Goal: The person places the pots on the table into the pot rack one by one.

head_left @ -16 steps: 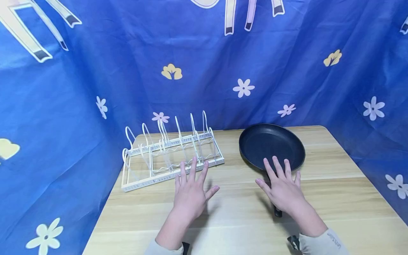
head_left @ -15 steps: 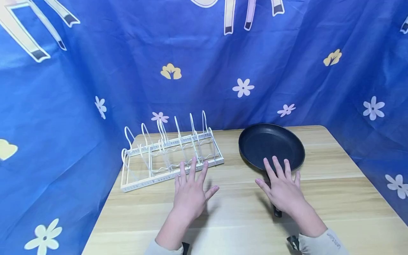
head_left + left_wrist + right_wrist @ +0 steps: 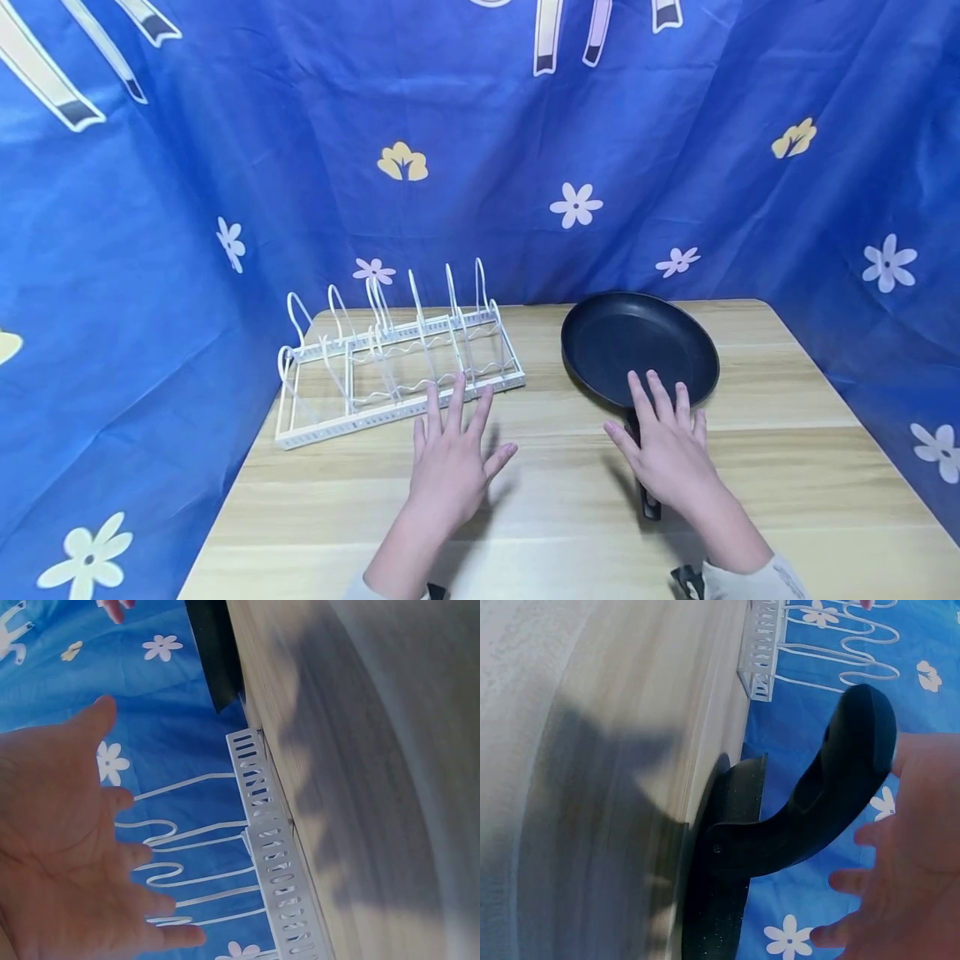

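No readable text anywhere; left hand (image 3: 450, 454) flat, fingers spread, holding nothing, by white rack (image 3: 397, 367); right hand (image 3: 667, 446) spread, empty, hovering over black pan (image 3: 639, 346) handle (image 3: 832, 802) on table (image 3: 787, 467)

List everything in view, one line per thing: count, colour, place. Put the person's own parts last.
frying pan: one, black, flat on the right half of the table, its handle pointing toward the person.
rack: one, white wire with upright dividers, on the left back part of the table.
table: one, light wood, fills the lower part of the head view.
backdrop cloth: one, blue with white, yellow and pink flowers, behind and beside the table.
left hand: one, fingers spread and straight, palm down, just in front of the rack, holding nothing.
right hand: one, fingers spread, palm down over the pan's handle; the right wrist view shows a gap between palm and handle.
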Tool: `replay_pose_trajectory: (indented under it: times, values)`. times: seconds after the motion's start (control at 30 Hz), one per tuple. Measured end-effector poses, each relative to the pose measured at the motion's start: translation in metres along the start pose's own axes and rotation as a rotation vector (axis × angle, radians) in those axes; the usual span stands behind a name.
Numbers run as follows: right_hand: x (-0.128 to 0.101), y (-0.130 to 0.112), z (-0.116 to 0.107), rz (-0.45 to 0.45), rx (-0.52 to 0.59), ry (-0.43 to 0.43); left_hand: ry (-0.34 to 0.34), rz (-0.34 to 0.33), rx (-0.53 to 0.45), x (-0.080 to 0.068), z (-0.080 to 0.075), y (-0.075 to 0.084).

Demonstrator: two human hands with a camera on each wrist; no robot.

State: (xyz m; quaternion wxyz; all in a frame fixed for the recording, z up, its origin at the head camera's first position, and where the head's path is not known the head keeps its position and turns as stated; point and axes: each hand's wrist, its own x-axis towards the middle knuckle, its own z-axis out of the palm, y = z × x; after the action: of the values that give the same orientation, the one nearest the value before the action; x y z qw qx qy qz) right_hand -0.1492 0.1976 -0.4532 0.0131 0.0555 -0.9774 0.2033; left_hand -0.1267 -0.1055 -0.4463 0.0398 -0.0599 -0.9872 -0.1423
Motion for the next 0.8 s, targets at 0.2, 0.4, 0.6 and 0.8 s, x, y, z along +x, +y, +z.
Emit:
replay_pose_trajectory:
  times: [0.2, 0.4, 0.6, 0.8]
  values:
    - [0.000, 0.009, -0.001, 0.025, 0.072, 0.081, 0.029, 0.031, -0.086, -0.003, 0.005, 0.008]
    - [0.005, 0.019, -0.004, 0.007, 0.118, 0.164, -0.064, 0.076, -0.249, 0.000, 0.011, 0.024]
    - [0.008, 0.031, -0.003, 0.077, 0.137, 0.140, -0.167, 0.097, -0.390, 0.006, 0.015, 0.040]
    - [0.009, 0.042, 0.005, 0.131, 0.135, 0.058, -0.255, 0.104, -0.460, 0.016, 0.028, 0.058]
